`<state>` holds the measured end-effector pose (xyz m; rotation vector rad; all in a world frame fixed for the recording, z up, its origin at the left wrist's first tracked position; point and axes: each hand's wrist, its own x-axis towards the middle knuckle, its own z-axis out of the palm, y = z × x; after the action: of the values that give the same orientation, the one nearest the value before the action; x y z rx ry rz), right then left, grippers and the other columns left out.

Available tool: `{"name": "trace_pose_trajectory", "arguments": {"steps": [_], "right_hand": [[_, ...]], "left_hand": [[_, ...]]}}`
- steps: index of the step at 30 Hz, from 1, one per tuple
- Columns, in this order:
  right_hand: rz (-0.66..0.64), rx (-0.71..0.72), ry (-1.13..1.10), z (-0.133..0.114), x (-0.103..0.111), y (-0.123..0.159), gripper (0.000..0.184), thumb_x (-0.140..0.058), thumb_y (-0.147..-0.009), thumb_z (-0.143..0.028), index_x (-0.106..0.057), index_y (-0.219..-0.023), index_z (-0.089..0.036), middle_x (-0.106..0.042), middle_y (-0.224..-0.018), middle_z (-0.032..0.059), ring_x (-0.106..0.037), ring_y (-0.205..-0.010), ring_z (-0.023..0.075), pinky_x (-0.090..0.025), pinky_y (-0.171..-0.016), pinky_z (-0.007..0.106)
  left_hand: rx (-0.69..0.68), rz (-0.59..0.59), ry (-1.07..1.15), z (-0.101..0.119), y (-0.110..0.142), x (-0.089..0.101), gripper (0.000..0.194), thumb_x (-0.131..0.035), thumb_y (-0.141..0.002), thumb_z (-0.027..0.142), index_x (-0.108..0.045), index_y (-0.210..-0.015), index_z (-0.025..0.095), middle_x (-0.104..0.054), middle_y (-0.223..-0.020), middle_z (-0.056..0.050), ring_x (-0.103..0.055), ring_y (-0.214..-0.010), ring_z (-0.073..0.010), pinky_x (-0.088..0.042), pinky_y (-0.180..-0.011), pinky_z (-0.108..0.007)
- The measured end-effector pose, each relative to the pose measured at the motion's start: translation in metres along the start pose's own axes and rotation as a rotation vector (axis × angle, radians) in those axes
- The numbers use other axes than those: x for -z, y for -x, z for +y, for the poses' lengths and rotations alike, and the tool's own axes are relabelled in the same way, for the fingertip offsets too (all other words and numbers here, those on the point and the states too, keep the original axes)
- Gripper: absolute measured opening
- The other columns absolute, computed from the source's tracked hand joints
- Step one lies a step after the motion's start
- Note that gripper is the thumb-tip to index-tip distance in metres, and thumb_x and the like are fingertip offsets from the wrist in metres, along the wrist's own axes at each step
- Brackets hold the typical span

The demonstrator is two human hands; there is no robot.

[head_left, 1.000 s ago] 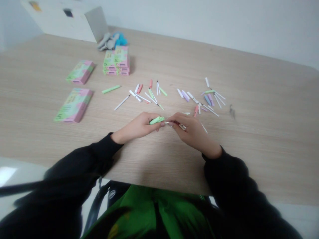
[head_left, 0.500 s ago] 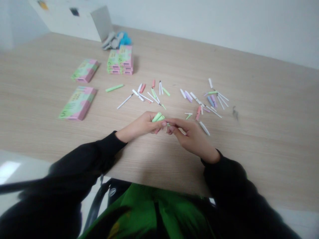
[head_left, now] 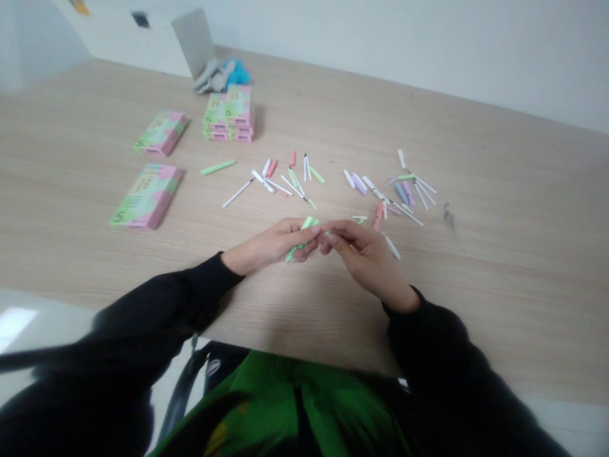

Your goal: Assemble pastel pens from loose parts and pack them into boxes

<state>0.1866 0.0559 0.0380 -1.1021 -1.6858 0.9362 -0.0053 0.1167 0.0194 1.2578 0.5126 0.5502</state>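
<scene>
My left hand (head_left: pixel 273 244) is closed around light green pen parts (head_left: pixel 310 221); their ends stick out above and below the fingers. Whether they are barrels or caps is too blurred to tell. Just to the right, my right hand (head_left: pixel 368 257) is closed in a pinch, its fingertips meeting those of the left. A small pale piece seems to show at the fingertips, too small to name. Beyond the hands, loose white refills (head_left: pixel 238 193) lie among white, red and green pen parts. More pieces, with a purple barrel (head_left: pixel 360 184), are scattered to the right.
Two pink-and-green boxes (head_left: pixel 147 197) lie apart on the left of the wooden table (head_left: pixel 499 266). A stack of similar boxes (head_left: pixel 228 114) stands behind, near a grey and blue cloth-like bundle (head_left: pixel 222 75). A white box (head_left: pixel 143 38) stands at the back left against the wall.
The green pen parts in my left hand have turned more upright, and their lower ends now show beneath the fingers. My right fingertips have moved slightly up.
</scene>
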Motion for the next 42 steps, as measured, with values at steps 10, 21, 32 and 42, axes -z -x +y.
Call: {"name": "trace_pose_trajectory", "arguments": {"steps": [10, 21, 32, 42], "right_hand": [[0.254, -0.090, -0.060, 0.007, 0.008, -0.009, 0.037, -0.066, -0.091, -0.059, -0.054, -0.101, -0.026, -0.077, -0.090, 0.0034, -0.072, -0.075, 0.0186, -0.055, -0.069, 0.034], [0.307, -0.053, -0.086, 0.009, -0.002, -0.011, 0.035, -0.063, -0.093, -0.058, -0.050, -0.101, -0.027, -0.078, -0.094, 0.0034, -0.075, -0.085, 0.0194, -0.056, -0.076, 0.034], [0.193, -0.132, -0.218, 0.005, -0.012, -0.010, 0.038, -0.064, -0.091, -0.060, -0.048, -0.098, -0.028, -0.078, -0.097, 0.0016, -0.057, -0.052, 0.0105, -0.051, -0.055, 0.030], [0.130, -0.176, -0.342, 0.010, -0.014, -0.014, 0.041, -0.078, -0.081, -0.056, -0.055, -0.092, -0.024, -0.079, -0.083, 0.0020, -0.051, -0.048, 0.0094, -0.043, -0.048, 0.025]], "left_hand": [[0.141, -0.070, 0.338, -0.011, -0.003, -0.009, 0.038, -0.080, -0.083, 0.046, -0.065, -0.091, 0.012, -0.070, -0.071, -0.004, -0.066, -0.059, -0.0127, -0.052, -0.057, -0.023], [0.115, -0.098, 0.250, -0.012, -0.001, -0.012, 0.037, -0.074, -0.088, 0.048, -0.065, -0.094, 0.012, -0.069, -0.069, -0.002, -0.063, -0.055, -0.0109, -0.049, -0.054, -0.023], [0.059, -0.103, 0.131, -0.011, -0.002, -0.014, 0.034, -0.069, -0.093, 0.046, -0.067, -0.092, 0.012, -0.066, -0.070, -0.001, -0.059, -0.058, -0.0091, -0.045, -0.058, -0.023], [0.114, -0.155, 0.263, -0.014, -0.003, -0.013, 0.037, -0.068, -0.093, 0.048, -0.064, -0.090, 0.012, -0.068, -0.068, -0.003, -0.063, -0.058, -0.0118, -0.046, -0.052, -0.022]]}}
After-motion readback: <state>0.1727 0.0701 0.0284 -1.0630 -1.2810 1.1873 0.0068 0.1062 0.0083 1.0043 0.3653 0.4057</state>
